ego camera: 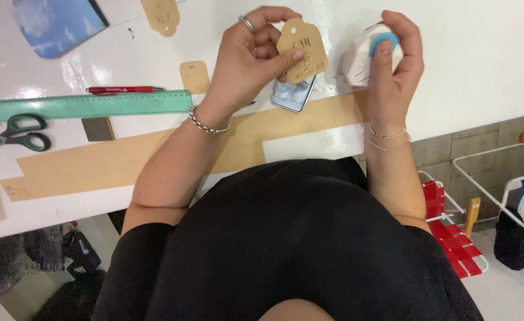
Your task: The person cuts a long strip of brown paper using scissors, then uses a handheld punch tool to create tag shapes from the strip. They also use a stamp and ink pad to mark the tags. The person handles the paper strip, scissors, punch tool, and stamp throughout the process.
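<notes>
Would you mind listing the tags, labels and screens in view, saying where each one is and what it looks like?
Kraft tag: pinched in the left hand, tan, clipped corners, one punched hole, handwriting on it.
Second tag: top edge of the white table, same tan shape.
Blank tag: flat above the green ruler, tan.
Phone: lying under the held tag, dark screen with glare.
The right hand holds a white punch with a blue button.

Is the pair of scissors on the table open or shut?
Open: the scissors lie flat with the two green-black handle loops spread apart; the blades run off the left edge.
</notes>
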